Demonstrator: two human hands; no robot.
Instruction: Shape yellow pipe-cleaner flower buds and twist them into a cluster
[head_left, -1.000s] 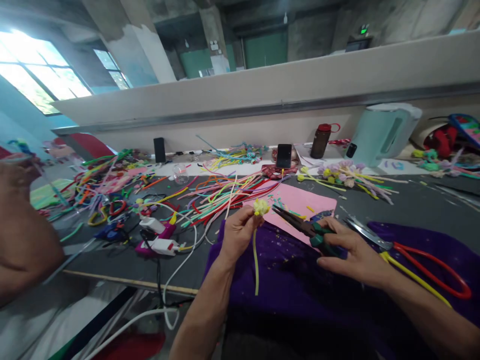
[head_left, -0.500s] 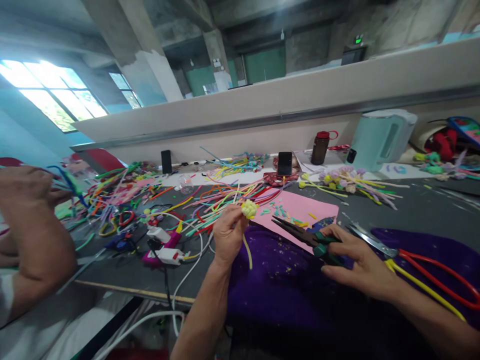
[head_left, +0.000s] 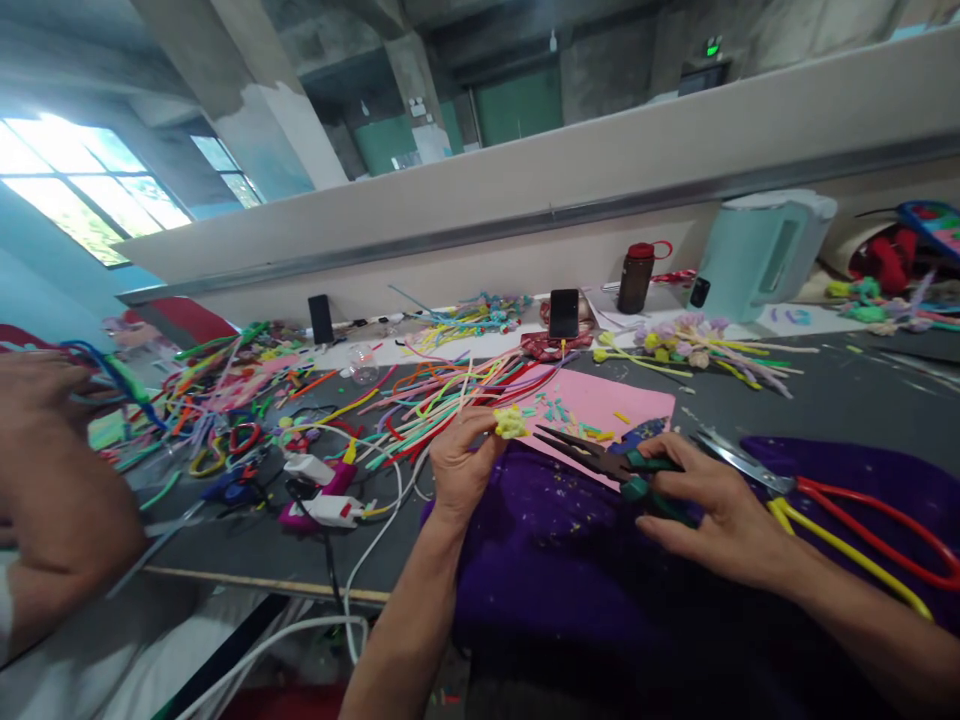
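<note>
Left grip (head_left: 465, 462) pinches 1 yellow bobbled piece (head_left: 511, 422); right grip (head_left: 709, 505) holds green-handled pliers (head_left: 615, 466), jaws slightly parted.

Table (head_left: 847, 405): dark grey top, pale front edge
White covering (head_left: 844, 322): runs along the back
Stems (head_left: 424, 405): loose multicoloured pile, mid-table
Pink sheet (head_left: 641, 400): flat, right of stems
Flower bundle (head_left: 686, 345): lilac and yellow, beyond sheet, to the right
Power strip (head_left: 339, 478): magenta, white plugs in, left, near front edge
Shears (head_left: 782, 487): red and yellow handles, right, mostly over purple cloth (head_left: 870, 463)
</note>
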